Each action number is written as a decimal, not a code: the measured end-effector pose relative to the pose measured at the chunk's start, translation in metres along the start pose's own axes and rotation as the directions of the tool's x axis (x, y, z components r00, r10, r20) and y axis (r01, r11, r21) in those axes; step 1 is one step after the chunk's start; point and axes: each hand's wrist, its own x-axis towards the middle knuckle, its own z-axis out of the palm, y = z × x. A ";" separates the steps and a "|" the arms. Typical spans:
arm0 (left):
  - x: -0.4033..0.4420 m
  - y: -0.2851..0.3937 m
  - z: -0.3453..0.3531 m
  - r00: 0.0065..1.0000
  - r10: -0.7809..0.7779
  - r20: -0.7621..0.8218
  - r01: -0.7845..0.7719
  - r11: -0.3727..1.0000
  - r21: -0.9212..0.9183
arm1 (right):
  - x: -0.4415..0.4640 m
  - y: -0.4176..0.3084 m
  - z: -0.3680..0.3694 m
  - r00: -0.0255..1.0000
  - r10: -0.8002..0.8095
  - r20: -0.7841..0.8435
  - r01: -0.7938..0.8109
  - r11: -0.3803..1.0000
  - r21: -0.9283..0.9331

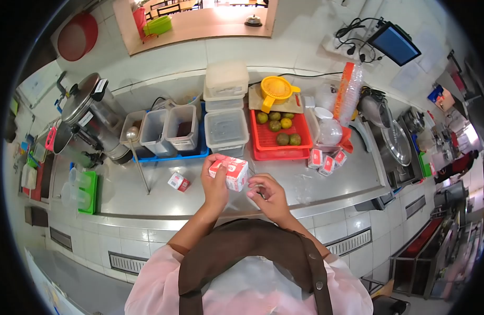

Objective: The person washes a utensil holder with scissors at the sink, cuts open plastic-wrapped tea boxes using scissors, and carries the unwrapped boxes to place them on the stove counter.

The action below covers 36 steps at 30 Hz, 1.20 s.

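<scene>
My left hand [215,181] is wrapped round a red and white box [234,173], held above the steel counter near its front edge. Just right of the box is my right hand [268,195], its fingers curled with the thumb and fingertips near each other; whether anything thin is between them is too small to tell. Another small red and white box [179,181] lies on the counter to the left. Several similar boxes [326,166] stand to the right, in front of a red tray [281,152] of green and yellow fruit.
Lidded plastic containers [226,128] stand behind my hands, beside a blue tray [171,157] with bins and a long ladle [140,167]. A green tray [88,193] with clear jugs is at left. Far right, another person [462,167] is in view.
</scene>
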 end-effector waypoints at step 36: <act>-0.002 -0.031 -0.021 0.949 0.272 0.161 -0.315 0.768 0.558 | 0.006 0.018 0.002 0.892 0.451 0.020 -0.435 0.848 0.304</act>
